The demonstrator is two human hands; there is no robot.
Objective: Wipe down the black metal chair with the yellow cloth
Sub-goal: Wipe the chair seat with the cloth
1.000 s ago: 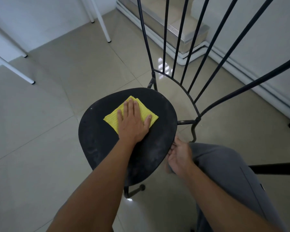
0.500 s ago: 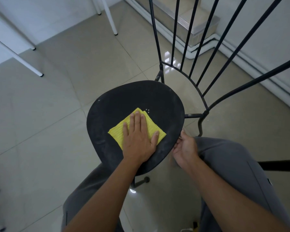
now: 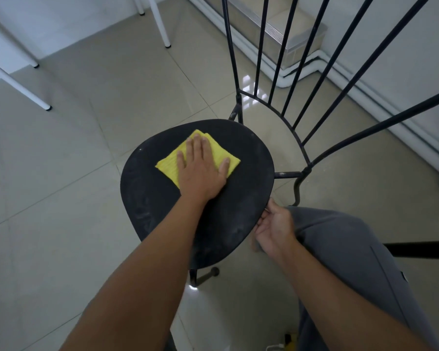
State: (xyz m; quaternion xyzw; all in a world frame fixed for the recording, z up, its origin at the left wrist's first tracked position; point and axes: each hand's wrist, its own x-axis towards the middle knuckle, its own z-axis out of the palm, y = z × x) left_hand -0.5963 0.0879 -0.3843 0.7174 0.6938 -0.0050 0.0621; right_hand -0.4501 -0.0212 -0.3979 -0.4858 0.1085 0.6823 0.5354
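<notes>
The left hand is lying flat on the yellow cloth, its fingers straight and a little spread, and is pressing it onto the seat of the black metal chair. The folded cloth is sitting at the 12 o'clock part of the seat, near the far rim. The right hand is gripping the seat rim at about 4 o'clock, with fingers curled around the edge. The thin backrest bars are rising at 1 o'clock. Grey trousers are showing beside the right hand, above the tiled floor
</notes>
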